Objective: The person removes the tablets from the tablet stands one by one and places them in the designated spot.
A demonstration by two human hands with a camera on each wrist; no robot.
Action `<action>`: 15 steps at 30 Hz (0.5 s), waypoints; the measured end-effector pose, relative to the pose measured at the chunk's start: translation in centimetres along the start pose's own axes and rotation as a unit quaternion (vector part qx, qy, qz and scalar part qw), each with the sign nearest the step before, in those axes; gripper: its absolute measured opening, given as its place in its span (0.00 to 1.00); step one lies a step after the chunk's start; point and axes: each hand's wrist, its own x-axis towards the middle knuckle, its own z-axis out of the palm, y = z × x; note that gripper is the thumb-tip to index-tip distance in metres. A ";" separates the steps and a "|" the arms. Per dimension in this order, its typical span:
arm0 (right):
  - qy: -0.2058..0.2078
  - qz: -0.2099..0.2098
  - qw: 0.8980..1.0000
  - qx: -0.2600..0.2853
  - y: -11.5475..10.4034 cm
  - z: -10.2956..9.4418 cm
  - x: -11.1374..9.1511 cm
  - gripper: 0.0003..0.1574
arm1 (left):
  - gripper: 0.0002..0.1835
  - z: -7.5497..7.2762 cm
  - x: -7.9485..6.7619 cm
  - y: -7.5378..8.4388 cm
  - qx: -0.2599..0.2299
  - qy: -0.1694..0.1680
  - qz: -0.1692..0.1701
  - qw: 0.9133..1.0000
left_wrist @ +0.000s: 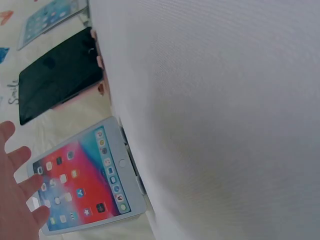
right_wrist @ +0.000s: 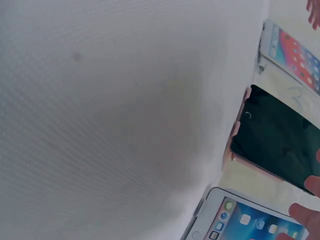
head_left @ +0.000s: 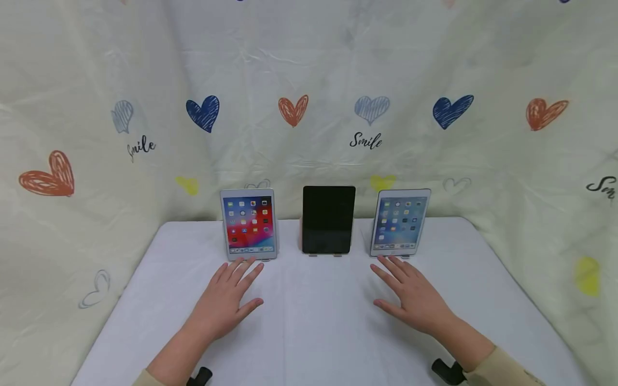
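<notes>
Three tablets stand propped in a row at the back of the table. The left tablet (head_left: 249, 225) has a white frame and a lit red-and-blue home screen. In the middle is a black tablet (head_left: 329, 220) with a dark screen, on a pinkish stand (left_wrist: 101, 62). The right tablet (head_left: 401, 222) is white-framed with a lit blue home screen. My left hand (head_left: 224, 300) is held over the table with fingers spread, fingertips just below the left tablet in the head view. My right hand (head_left: 412, 295) mirrors it before the right tablet. Neither hand holds anything.
A white cloth covers the table (head_left: 328, 321). Behind it and at both sides hangs a pale curtain (head_left: 328, 64) printed with hearts and the word Smile. Each wrist wears a black device (head_left: 448, 371).
</notes>
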 end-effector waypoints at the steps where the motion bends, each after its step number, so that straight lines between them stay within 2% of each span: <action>1: 0.002 -0.002 1.000 0.000 -0.1 0.0 0.1 0.50 | 0.43 -0.1 0.0 -0.1 0.002 0.003 -0.002 1.000; 15: 0.016 -0.001 1.000 0.018 -0.6 -0.1 1.1 0.46 | 0.42 -0.6 0.0 -0.7 0.001 0.031 -0.029 0.999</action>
